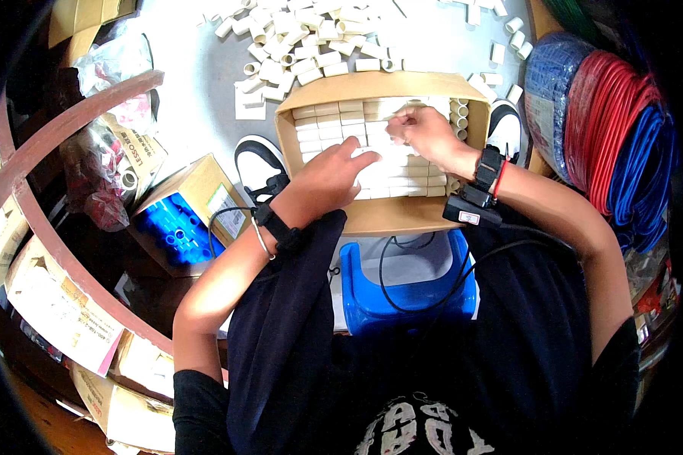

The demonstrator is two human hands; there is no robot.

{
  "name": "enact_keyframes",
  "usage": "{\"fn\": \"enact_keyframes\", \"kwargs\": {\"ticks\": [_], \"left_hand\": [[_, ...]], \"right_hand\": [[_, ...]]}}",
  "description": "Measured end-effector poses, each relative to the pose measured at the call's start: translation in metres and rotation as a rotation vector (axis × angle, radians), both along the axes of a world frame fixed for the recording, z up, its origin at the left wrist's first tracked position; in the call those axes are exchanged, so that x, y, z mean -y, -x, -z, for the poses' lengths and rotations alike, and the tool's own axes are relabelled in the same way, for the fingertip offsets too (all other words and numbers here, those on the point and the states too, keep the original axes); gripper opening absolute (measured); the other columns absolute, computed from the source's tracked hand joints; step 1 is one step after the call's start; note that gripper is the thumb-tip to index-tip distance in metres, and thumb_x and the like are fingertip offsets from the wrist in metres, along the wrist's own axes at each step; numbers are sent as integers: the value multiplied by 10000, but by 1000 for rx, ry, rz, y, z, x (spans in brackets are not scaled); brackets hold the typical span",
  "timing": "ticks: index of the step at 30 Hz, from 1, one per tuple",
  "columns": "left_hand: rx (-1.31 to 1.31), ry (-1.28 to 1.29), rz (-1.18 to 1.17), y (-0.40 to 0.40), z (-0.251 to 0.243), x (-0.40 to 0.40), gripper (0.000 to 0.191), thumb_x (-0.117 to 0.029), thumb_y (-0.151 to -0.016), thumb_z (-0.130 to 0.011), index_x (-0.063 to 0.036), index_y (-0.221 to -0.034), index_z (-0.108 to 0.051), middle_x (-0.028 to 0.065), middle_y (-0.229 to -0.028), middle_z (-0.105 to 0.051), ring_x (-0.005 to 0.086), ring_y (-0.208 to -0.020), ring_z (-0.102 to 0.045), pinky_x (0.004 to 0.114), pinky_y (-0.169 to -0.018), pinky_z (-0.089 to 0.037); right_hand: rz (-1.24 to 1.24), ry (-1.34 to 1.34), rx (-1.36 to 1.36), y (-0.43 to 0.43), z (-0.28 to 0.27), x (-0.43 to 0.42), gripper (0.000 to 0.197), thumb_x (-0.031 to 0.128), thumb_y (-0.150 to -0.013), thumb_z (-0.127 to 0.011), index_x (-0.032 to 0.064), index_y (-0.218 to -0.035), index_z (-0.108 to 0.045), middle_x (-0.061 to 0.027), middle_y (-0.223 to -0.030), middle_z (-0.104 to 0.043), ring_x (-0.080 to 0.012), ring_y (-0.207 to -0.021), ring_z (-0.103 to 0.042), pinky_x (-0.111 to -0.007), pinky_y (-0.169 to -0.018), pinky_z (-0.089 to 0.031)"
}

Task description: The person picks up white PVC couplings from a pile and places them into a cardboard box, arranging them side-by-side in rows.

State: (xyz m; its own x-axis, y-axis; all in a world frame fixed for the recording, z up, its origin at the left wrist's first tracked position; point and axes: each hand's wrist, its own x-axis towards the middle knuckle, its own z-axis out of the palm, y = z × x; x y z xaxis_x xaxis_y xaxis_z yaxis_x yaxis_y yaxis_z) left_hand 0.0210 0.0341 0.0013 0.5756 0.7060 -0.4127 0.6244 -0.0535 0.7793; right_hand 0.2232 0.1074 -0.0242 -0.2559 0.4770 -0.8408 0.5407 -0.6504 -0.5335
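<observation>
A cardboard box stands between my shoes, holding rows of white plastic pipe couplings. Most lie on their sides in lines; along the right wall several show their round openings. My left hand is over the middle of the box, palm down, thumb and forefinger apart above the couplings; its other fingers are partly hidden. Over the right half of the rows is my right hand, its fingers curled and blurred, and whether it grips a coupling is not clear. More loose couplings lie heaped on the floor beyond the box.
A carton of blue pipe pieces stands at the left, near plastic bags and a curved reddish-brown bar. Coils of red cable and blue cable lie at the right. A blue plastic stool is below the box.
</observation>
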Motion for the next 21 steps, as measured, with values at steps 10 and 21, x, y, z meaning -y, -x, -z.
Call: {"fn": "enact_keyframes", "kwargs": {"ticks": [10, 21], "left_hand": [[-10, 10, 8, 1, -2, -1, 520, -15, -730, -624, -159, -1224, -547, 148, -1030, -530, 354, -958, -571, 416, -813, -485], [-13, 21, 7, 2, -1, -1, 478, -24, -748, -614, -142, -1207, -552, 153, -1040, -534, 345, -960, -578, 412, -819, -486]], "right_hand": [[-6, -85, -55, -1, 3, 9, 218, 102, -888, -549, -38, -1054, -568, -70, -903, -600, -120, -792, -573, -261, -721, -495], [52, 58, -138, -3, -3, 7, 262, 105, -925, -507, -55, -1129, -544, -85, -983, -594, -145, -948, -576, -261, -884, -461]]}}
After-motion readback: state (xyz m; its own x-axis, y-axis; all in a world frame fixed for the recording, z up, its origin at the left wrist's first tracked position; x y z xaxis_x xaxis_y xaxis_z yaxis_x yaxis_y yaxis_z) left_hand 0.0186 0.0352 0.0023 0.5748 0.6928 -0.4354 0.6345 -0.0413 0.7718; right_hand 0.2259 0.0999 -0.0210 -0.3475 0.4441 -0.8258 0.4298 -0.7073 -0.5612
